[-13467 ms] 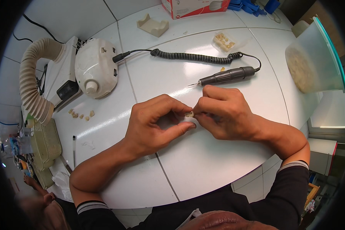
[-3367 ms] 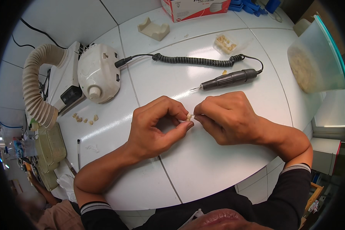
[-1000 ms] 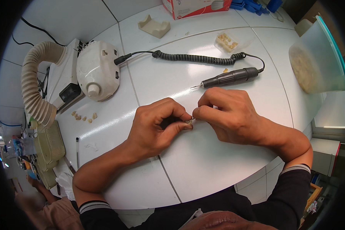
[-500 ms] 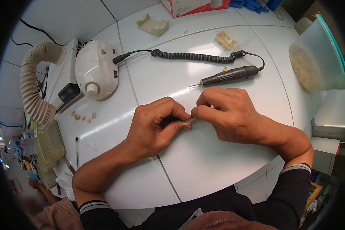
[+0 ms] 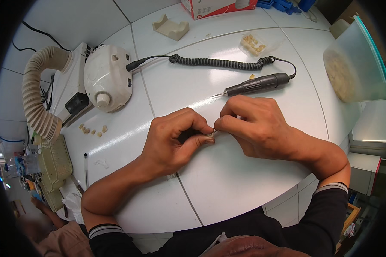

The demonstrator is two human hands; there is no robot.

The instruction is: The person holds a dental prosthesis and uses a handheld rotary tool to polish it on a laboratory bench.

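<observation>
Two bare hands meet above a white tiled table [image 5: 150,210], forearms entering from the near edge. The left hand [image 5: 169,138] has thumb and forefinger closed on a small pale piece [image 5: 212,134], which lies at their very tips, on the side facing the right hand [image 5: 259,126]. The right hand's thumb and forefinger are drawn together just to the right of the piece; whether they touch it or pinch something slender cannot be told, the fingers themselves hiding the spot. The piece thus sits between the two sets of fingertips, gripped by the left and approached from the right; its long axis is too small and too covered to read.

Beyond the right hand, and nearer to it than to the left, lies the black handpiece [image 5: 257,85], untouched, nearly crosswise, its thin bit [image 5: 218,94] pointing left and slightly toward the wearer. To the left, well apart from the left hand, are a pen [image 5: 86,170] and a loose group of pale chips [image 5: 93,130], the white motor unit [image 5: 108,79] standing behind the chips. Farther off, a coiled cord [image 5: 218,64] runs from this unit to the handpiece; past it lie a clear box [image 5: 254,45] of small pale pieces and a cream cradle [image 5: 170,28].
</observation>
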